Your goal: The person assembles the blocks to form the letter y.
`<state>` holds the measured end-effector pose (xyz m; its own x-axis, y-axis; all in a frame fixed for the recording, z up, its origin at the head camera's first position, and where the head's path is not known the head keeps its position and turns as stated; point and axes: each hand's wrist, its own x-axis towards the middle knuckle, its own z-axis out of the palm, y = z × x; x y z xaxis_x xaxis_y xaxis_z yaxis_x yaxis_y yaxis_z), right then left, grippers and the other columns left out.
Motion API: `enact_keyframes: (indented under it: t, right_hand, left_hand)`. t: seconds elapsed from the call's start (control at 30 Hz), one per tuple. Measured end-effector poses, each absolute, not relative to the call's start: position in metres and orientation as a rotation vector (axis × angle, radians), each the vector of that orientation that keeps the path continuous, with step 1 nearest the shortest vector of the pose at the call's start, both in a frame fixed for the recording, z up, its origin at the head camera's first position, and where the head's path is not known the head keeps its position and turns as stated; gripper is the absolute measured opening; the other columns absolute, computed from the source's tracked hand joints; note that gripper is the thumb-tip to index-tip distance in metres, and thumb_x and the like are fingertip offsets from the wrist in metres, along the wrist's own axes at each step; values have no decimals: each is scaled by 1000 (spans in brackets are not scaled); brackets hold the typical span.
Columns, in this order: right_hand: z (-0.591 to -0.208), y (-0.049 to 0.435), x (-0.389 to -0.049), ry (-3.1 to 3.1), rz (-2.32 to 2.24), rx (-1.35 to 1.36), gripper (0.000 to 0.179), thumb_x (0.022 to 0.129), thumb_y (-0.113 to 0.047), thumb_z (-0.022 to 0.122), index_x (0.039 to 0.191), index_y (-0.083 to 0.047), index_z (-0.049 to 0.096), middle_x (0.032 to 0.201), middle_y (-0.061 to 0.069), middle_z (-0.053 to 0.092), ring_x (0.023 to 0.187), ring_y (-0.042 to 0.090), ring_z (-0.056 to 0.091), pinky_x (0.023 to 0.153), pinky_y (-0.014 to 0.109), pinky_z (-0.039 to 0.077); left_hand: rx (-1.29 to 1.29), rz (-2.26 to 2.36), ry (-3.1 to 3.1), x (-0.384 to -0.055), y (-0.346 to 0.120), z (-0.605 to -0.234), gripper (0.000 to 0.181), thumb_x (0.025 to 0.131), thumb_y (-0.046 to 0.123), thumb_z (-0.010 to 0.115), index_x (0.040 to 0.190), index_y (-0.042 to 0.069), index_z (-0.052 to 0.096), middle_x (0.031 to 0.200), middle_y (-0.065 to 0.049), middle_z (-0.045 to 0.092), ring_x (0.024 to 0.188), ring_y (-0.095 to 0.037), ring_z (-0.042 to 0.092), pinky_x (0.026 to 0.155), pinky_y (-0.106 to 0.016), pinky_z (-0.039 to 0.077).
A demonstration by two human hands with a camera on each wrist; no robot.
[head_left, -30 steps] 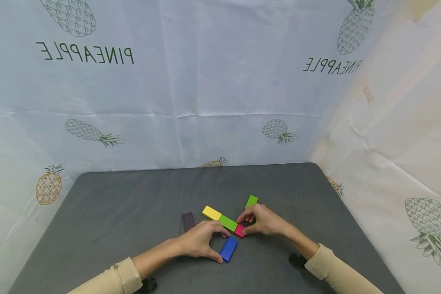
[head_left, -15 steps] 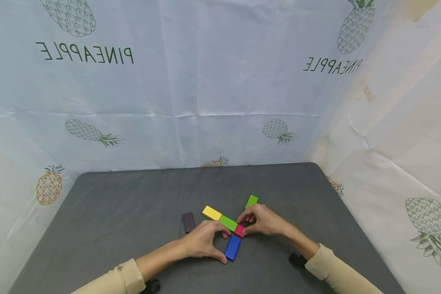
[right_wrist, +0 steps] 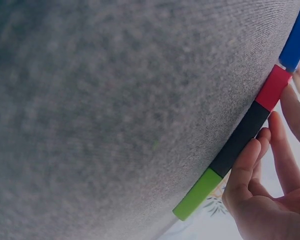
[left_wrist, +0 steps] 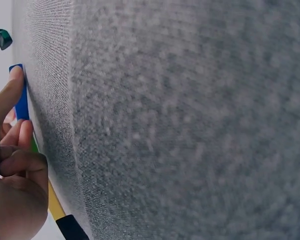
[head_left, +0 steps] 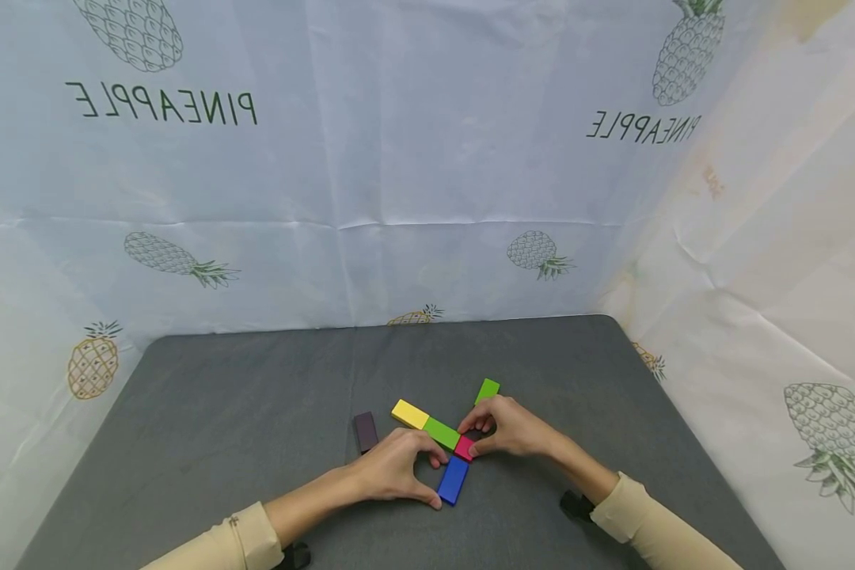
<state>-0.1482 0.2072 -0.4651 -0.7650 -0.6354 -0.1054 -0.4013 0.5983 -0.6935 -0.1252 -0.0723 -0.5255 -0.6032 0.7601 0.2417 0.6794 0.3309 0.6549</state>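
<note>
My left hand (head_left: 399,465) holds a blue block (head_left: 453,481) lengthwise, thumb at its near end and fingers by its far end. That far end sits right at a small red block (head_left: 464,448). My right hand (head_left: 511,427) pinches around the red block, thumb on its right side; in the right wrist view other fingers lie along a black block (right_wrist: 240,140). The black block, mostly hidden by the hand in the head view, runs from the red one to a green block (head_left: 488,389). Another green block (head_left: 442,433) and a yellow block (head_left: 409,413) extend left from the red.
A dark block (head_left: 366,431) lies apart on the left, partly behind the left hand. Everything rests on a dark grey table (head_left: 256,380). A white curtain (head_left: 427,158) printed with pineapples hangs behind and along the sides.
My left hand has slid the blue block a little to the right, bringing its far end up against the red block. The right hand has stayed in place.
</note>
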Motion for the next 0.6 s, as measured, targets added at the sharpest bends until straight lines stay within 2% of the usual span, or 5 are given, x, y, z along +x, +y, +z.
enact_keyframes:
  t: [0.2,0.43,0.6]
  right_hand:
    - [-465,207,-147,2497,-949,-851,28,88,-13,90,115,-9,83,110,3,77,95,7,65,87,23,57]
    - [-465,207,-147,2499,-947,-852,28,88,-13,90,115,-9,83,110,3,78,95,8,66,86,23,57]
    - [-464,207,-147,2495,-949,-853,28,88,-12,90,115,-9,83,110,4,78,95,9,66,87,23,57]
  left_hand:
    - [1205,1063,2478,-118,-69,-504,49,76,41,101,113,16,81,97,12,76,97,3,66,89,-22,57]
    - [1338,1082,2515,-132,-71,-547,49,79,53,96,114,23,79,97,20,74,97,7,66,84,-18,56]
    - [1343,1108,2504,-131,-72,-543,49,81,54,95,114,21,80,97,17,75,96,5,66,84,-19,56]
